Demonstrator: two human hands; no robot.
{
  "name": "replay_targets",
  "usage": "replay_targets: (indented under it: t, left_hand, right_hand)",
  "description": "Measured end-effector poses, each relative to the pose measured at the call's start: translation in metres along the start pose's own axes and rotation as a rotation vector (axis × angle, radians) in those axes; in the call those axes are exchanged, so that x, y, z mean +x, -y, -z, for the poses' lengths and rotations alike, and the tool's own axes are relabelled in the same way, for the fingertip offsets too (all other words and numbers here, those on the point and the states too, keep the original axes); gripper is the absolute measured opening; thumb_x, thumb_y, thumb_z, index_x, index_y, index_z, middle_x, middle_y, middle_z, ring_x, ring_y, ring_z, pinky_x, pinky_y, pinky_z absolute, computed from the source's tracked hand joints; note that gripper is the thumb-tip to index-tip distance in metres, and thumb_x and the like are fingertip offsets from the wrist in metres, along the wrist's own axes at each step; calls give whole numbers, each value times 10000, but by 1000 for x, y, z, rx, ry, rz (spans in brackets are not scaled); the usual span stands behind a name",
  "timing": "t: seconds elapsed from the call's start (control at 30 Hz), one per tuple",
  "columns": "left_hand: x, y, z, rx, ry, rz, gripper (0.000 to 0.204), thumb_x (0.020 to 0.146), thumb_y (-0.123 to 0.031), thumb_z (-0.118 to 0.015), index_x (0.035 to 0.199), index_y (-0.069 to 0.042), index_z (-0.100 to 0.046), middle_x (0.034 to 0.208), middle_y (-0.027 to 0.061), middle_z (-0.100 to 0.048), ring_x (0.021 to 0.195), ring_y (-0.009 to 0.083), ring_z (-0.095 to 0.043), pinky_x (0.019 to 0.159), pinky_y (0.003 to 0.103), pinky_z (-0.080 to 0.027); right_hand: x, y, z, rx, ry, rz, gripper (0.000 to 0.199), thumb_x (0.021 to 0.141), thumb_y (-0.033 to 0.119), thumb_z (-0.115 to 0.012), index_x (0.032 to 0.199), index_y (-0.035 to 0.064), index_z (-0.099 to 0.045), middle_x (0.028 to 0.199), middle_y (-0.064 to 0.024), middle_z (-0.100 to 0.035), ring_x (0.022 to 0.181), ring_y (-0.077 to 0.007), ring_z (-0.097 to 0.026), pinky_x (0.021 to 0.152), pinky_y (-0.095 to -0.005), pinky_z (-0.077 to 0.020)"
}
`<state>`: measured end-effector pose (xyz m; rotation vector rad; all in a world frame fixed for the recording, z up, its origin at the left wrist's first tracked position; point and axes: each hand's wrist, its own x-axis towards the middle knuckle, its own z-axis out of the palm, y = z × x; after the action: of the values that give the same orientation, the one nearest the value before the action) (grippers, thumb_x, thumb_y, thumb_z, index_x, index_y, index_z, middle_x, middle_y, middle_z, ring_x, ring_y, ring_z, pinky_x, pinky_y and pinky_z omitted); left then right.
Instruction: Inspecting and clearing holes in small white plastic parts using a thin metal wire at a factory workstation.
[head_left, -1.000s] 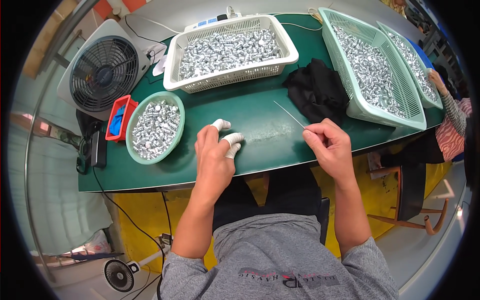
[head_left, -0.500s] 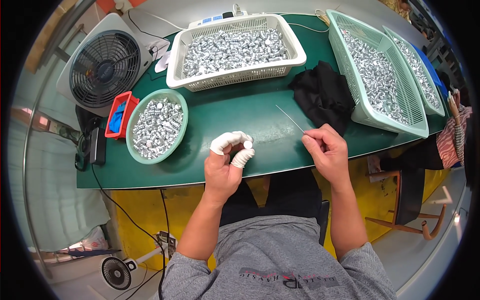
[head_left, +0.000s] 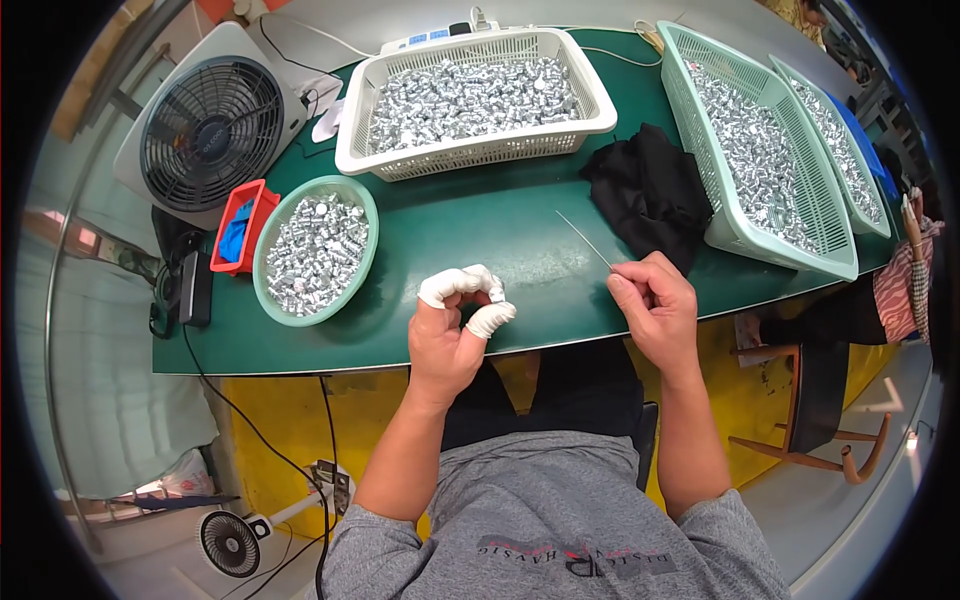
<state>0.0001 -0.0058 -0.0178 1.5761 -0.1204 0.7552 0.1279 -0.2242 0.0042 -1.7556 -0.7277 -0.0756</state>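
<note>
My left hand, with white coverings on its thumb and forefinger, is pinched above the table's near edge. Between those fingertips sits a small silvery metal part, almost wholly hidden by them. In my right hand a thin, straight metal rod is gripped between thumb and forefinger. It slants up and left, its far tip free over the table, apart from my left hand. A round green basket heaped with small silvery metal parts stands left of my left hand. Black cloth lies crumpled beyond my right hand.
At the back of the green table stands a white basket full of metal parts. Two pale green baskets, the nearer one long, hold more on the right. A box fan and a red bin occupy the left.
My left fingertips have turned slightly, so the part's round white end no longer shows between them. My right hand and the rod stay nearly in place.
</note>
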Motion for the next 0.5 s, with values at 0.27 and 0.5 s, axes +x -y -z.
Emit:
replay_targets:
  t: [0.27,0.5]
  left_hand:
    - [1,-1,5,-214,-110,101,328,929,74,-681,1202,-30,-530,1079,124,-636,984,210,-641,853,341,-562]
    - [3,-1,5,-170,-125,104,244,961,43,-656,1184,-5,-569,1098,133,-660,955,198,-656,826,332,-569]
  right_hand:
    - [0,1,-1,-9,-22,4,42,891,2,-736,928,-10,-720,750,16,-522,613,-42,-429,534,-211,-321]
    - [1,0,0,-20,-22,11,47,884,0,-740,928,-7,-723,750,13,-526,608,-44,-433,531,-212,-327]
